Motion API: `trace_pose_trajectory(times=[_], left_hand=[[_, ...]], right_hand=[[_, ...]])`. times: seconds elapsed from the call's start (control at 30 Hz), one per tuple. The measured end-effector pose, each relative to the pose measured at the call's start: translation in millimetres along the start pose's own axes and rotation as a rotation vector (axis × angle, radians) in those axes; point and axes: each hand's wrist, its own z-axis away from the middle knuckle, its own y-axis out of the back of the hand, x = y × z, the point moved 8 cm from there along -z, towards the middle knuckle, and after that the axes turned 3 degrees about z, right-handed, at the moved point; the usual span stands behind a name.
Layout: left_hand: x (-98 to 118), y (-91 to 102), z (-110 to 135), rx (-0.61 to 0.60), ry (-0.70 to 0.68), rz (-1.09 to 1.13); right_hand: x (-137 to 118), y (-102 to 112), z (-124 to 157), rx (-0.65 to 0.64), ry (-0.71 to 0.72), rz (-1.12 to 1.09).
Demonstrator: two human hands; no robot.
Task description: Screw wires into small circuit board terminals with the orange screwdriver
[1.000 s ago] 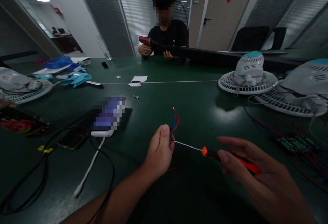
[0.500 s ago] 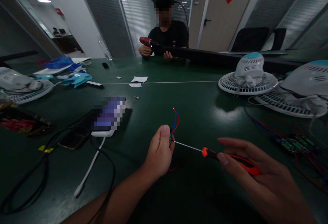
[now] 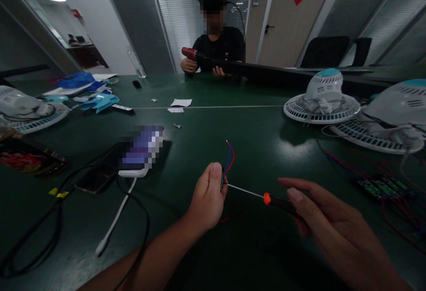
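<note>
Between thumb and fingers, my left hand (image 3: 208, 193) pinches a small green circuit board (image 3: 222, 181), mostly hidden by the hand. Red and blue wires (image 3: 230, 158) curve up from its top, and a bit of red wire shows below the hand. My right hand (image 3: 339, 224) is closed on the handle of an orange and black screwdriver (image 3: 267, 198), thumb lying over the grip. The screwdriver's thin shaft points left, and its tip meets the board's edge; the exact contact point is too small to make out.
Several circuit boards with wires (image 3: 382, 186) lie at right, below white fan-like housings (image 3: 322, 93). A phone (image 3: 141, 149) on a white stand and black cables (image 3: 61, 220) are at left. Paper scraps (image 3: 181, 103) lie farther back. Across the table, a person holds a red power drill (image 3: 189, 53).
My right hand's fingers and thumb have shifted round the screwdriver handle, now covering more of its orange end. The board and left hand have barely moved.
</note>
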Motion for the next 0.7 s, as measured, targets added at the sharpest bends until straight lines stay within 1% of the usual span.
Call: trace_pose_trajectory(times=[0.1,0.27,0.47,0.7], left_hand=[[0,0.3,0,-0.003,0.0,0.006],[0,-0.4,0,-0.005,0.008,0.032],[0,1.3,1,0.028,0.015,0.031],[0,-0.3,1,0.011,0.018,0.043]], right_hand=[[-3,3,1,0.022,0.059,-0.002],[-6,7,1,0.063,0.092,0.02],[-13,11,0,0.102,0.103,0.014],[-13,13,0,0.124,0.081,0.01]])
